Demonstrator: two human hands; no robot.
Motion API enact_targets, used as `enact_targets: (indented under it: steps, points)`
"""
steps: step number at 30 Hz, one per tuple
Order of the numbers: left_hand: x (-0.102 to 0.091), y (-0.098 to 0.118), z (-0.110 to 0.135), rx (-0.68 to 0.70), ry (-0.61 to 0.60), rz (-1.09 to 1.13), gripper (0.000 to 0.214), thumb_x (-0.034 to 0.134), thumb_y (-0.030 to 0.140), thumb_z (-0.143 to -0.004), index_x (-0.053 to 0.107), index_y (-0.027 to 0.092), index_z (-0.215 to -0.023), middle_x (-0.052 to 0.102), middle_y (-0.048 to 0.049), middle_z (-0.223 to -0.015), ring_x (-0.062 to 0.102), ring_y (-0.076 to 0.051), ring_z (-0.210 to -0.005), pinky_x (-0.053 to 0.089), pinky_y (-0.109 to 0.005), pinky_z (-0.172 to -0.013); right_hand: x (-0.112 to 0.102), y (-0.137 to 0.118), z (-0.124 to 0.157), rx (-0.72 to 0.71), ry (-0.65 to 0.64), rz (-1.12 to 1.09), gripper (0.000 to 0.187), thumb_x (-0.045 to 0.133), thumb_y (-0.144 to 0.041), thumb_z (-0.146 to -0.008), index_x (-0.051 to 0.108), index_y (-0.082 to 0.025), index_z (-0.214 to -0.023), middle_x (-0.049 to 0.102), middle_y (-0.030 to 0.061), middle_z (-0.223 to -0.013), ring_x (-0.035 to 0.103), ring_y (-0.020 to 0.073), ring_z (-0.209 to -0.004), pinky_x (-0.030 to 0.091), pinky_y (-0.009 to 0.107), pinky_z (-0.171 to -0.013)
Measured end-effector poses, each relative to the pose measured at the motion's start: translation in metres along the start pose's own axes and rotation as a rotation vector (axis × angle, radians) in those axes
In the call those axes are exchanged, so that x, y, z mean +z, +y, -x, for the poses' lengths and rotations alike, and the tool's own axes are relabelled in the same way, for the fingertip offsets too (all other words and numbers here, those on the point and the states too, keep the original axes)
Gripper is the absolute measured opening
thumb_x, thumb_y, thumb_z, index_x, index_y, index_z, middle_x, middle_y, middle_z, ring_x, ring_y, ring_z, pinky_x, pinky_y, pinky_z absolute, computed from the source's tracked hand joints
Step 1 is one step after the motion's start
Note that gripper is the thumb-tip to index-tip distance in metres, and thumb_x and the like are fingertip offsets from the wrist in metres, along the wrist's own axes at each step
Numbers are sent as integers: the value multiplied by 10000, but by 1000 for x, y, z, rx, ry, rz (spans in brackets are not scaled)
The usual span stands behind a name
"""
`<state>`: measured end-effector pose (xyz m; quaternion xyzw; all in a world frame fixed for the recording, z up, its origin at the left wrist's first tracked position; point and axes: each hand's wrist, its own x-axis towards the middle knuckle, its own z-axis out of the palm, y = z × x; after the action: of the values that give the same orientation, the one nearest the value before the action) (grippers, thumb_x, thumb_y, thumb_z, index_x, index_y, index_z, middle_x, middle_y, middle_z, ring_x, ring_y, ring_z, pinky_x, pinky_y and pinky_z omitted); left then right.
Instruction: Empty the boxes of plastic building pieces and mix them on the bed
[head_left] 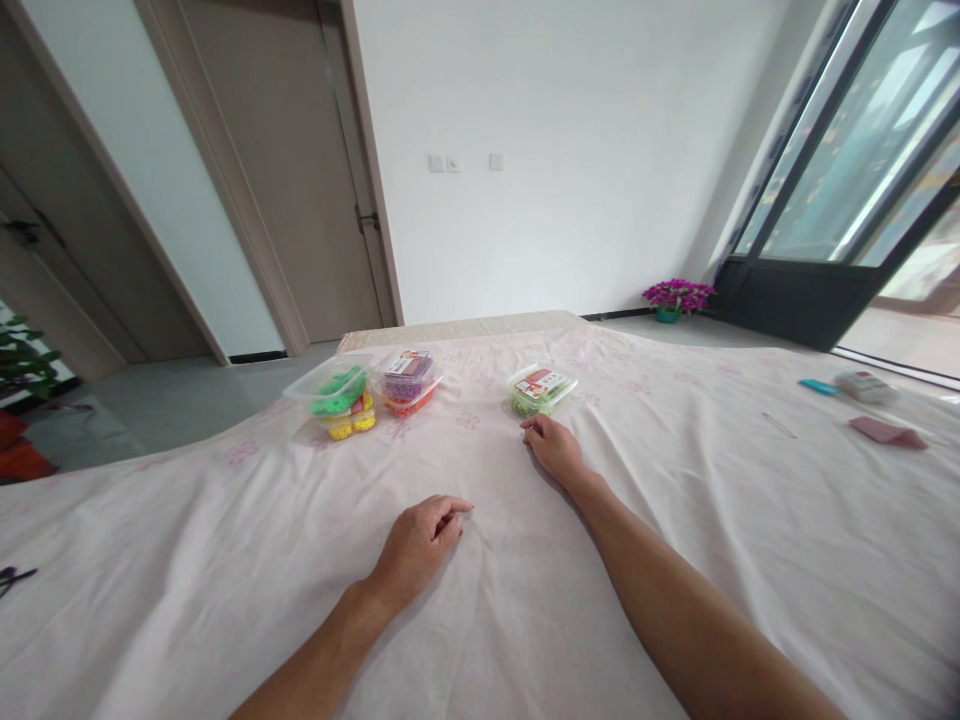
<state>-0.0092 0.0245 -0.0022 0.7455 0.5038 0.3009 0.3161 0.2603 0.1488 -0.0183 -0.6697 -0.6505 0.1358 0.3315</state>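
Presumably for reach, the green-filled box [538, 388] sits by the right hand [556, 452] (pinch unclear); the left hand [424, 540] rests loosely spread.

Wrinkled cloth [510, 620] (flower-patterned) under clear boxes [541, 385]

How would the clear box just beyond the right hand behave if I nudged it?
The box would probably slide rather than roll or tip, as it sits low and wide. The wrinkled cloth might drag or bunch under it. Its thin, see-through walls suggest light plastic that could flex if squeezed.
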Motion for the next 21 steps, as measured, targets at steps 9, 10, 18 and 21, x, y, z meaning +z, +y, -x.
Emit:
enact_targets:
  steps: [9,10,18,21]
  points:
    - [0,0,1,4,1,4,301,480,231,-863,709,210,-1057,735,-35,-1022,671,-165,-914,479,-243,-832,0,-2,1,-1,5,32,229,510,-232,-836,679,-257,-989,733,2,-901,643,182,-834,402,255,-694]
    - [1,-1,1,5,0,6,304,477,232,-864,708,210,-1061,735,-35,-1021,670,-164,-910,479,-244,-830,0,-2,1,-1,3,32,231,507,-233,-839,678,-258,-992,734,0,-897,644,182,-834,401,256,-695]
    - [0,0,1,18,7,-9,307,483,217,-855,712,210,-1058,733,-32,-1000,663,-157,-884,477,-245,-823,0,-1,0,-4,3,28,234,502,-233,-842,678,-261,-994,736,-3,-888,643,180,-841,405,256,-707]
    - [0,0,0,16,7,-8,311,481,217,-855,712,211,-1064,734,-32,-994,662,-157,-879,477,-245,-819,0,-2,1,2,-3,28,238,504,-232,-841,679,-260,-1000,735,-3,-876,642,179,-835,403,255,-701]
